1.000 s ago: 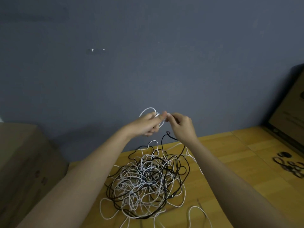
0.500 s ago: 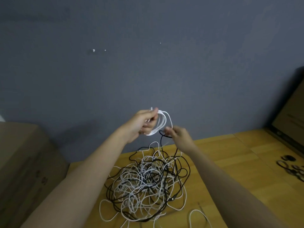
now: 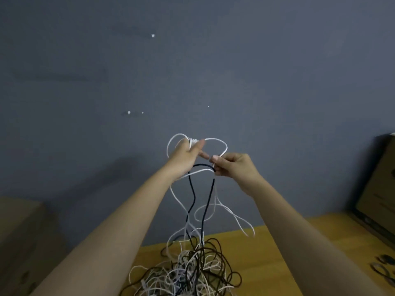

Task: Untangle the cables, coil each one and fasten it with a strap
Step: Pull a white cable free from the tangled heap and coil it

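A tangle of white and black cables (image 3: 192, 272) lies on the wooden table (image 3: 277, 253). Both hands are raised high above it. My left hand (image 3: 186, 157) holds a small coil of white cable (image 3: 193, 141) wound at its fingers. My right hand (image 3: 233, 165) pinches the same white cable beside it, and a loop of black cable (image 3: 203, 166) hangs over that stretch. White and black strands (image 3: 192, 210) trail down from the hands into the heap.
A cardboard box (image 3: 19, 242) stands at the left. A dark flat box (image 3: 376, 189) leans against the wall at the right. Several black straps (image 3: 382, 268) lie on the table at the right edge. The grey wall is right behind.
Both hands have risen well above the table, pulling white and black strands up out of the heap. My right hand has come back up beside the left. The view tilted up.
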Demonstrator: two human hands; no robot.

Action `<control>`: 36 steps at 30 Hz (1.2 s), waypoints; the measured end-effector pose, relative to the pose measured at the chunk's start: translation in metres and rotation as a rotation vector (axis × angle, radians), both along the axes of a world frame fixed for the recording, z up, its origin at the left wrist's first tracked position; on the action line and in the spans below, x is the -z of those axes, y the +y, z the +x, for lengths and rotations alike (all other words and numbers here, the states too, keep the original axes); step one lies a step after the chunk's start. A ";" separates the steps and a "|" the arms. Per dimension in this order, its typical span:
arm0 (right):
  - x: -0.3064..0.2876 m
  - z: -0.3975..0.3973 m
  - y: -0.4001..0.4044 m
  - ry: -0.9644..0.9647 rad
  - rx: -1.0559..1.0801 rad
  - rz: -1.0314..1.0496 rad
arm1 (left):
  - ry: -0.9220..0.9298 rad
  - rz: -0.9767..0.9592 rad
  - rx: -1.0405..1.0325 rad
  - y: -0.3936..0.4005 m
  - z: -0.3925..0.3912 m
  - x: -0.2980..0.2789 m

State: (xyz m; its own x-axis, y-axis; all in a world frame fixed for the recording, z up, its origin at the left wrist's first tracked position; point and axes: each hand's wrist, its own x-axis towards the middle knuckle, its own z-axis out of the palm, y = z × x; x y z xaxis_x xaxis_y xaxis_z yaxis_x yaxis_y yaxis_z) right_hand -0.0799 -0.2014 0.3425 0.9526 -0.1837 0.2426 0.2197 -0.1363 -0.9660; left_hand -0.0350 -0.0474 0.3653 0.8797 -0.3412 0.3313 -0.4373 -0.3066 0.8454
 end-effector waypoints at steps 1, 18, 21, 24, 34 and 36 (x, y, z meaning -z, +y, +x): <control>0.000 0.000 0.001 0.001 -0.009 0.008 | 0.003 0.043 0.019 0.001 -0.002 0.004; 0.046 0.016 -0.034 0.127 0.428 0.076 | 0.028 0.486 -0.168 0.059 0.027 0.056; 0.041 0.020 -0.021 0.122 0.379 0.034 | 0.002 0.482 -0.199 0.056 0.026 0.055; 0.033 0.024 -0.025 0.096 0.367 -0.245 | -0.079 0.567 -0.285 0.062 0.030 0.052; 0.013 0.033 0.003 0.026 0.182 0.305 | -0.025 0.347 -0.086 0.051 0.016 0.038; 0.008 0.036 0.009 0.003 0.131 0.426 | 0.029 0.288 -0.043 0.048 0.010 0.037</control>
State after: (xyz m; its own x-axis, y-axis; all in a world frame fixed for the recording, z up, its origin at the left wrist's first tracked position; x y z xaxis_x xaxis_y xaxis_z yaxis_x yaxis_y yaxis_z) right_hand -0.0444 -0.1925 0.3343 0.9153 -0.3856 0.1163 0.2241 0.2479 -0.9425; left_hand -0.0252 0.0005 0.3280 0.9028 -0.3801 0.2010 -0.3961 -0.5535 0.7326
